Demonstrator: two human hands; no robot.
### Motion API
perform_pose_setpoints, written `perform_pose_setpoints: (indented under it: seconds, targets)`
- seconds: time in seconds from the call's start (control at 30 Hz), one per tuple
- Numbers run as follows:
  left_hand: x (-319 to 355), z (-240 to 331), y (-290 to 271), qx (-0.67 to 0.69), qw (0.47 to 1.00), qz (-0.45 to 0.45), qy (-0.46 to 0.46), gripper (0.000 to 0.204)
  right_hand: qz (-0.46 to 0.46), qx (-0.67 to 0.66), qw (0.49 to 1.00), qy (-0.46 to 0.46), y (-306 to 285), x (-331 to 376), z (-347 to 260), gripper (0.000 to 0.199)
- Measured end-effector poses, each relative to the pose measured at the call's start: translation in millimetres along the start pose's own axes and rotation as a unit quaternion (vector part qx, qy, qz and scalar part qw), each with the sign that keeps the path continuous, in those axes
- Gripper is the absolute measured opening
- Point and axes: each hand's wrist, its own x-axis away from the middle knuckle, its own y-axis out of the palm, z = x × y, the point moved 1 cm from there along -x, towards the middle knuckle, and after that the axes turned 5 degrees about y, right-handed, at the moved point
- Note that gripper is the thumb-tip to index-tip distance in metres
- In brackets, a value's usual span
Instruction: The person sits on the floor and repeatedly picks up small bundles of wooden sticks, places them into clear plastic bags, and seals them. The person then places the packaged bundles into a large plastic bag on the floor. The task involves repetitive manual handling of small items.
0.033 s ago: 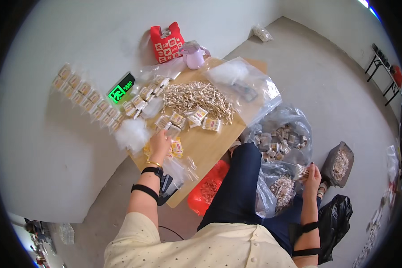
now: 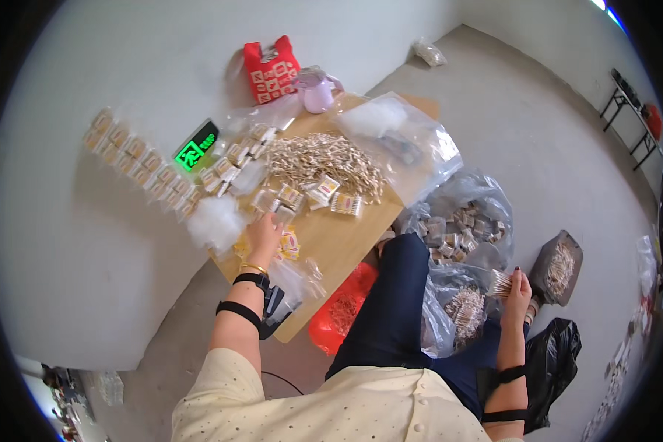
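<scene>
Over the near left part of the table, my left hand (image 2: pixel 263 236) has its fingers drawn together. Right by its fingertips is a clear plastic packet (image 2: pixel 283 215); what the fingers pinch, if anything, is too small to make out. Beside and partly under that hand lie yellow printed cards (image 2: pixel 290 244). My right hand (image 2: pixel 518 293) is closed on a bundle of cotton swabs (image 2: pixel 500 283), held above the right edge of an open plastic bag with loose cotton swabs (image 2: pixel 465 309) in it. Several filled swab packs (image 2: pixel 345 204) lie at the front of a large swab pile (image 2: pixel 320 160).
Rows of swab packs (image 2: pixel 140 163) line the table's left side, near white fluff (image 2: pixel 217 224) and a lit green sign (image 2: pixel 193 152). Behind stand a red bag (image 2: pixel 271 74) and a lilac jug (image 2: pixel 317 96). A grey bin (image 2: pixel 558 272) and black bag (image 2: pixel 556 368) are at right.
The whole view has shifted very slightly. Both hands keep their places, and the swab bundle stays in my right hand.
</scene>
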Motion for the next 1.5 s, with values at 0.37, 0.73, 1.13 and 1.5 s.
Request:
perform_pose_setpoints:
  seconds: [0.37, 0.73, 1.13, 1.5]
  targets:
    - [-20.6, -17.7, 14.8, -0.096, 0.995, -0.009, 0.013, 0.041, 0.077, 0.49, 0.867, -0.055, -86.0, -16.6, 54.2, 0.034]
    - [-15.6, 180.1, -111.4, 0.576, 0.817, 0.024, 0.002, 0.017, -0.091, 0.381, 0.917, -0.074, 0.9, -11.8, 29.2, 0.024]
    - [58.8, 332.2, -93.2, 0.672, 0.696, -0.244, 0.067, 0.023, -0.311, 0.044, 0.945, -0.085, 104.4, 53.2, -97.3, 0.015]
    - [83.2, 361.4, -127.5, 0.416, 0.851, -0.07, 0.314, 0.024, -0.259, 0.127, 0.945, -0.155, 99.7, 77.2, -112.1, 0.012]
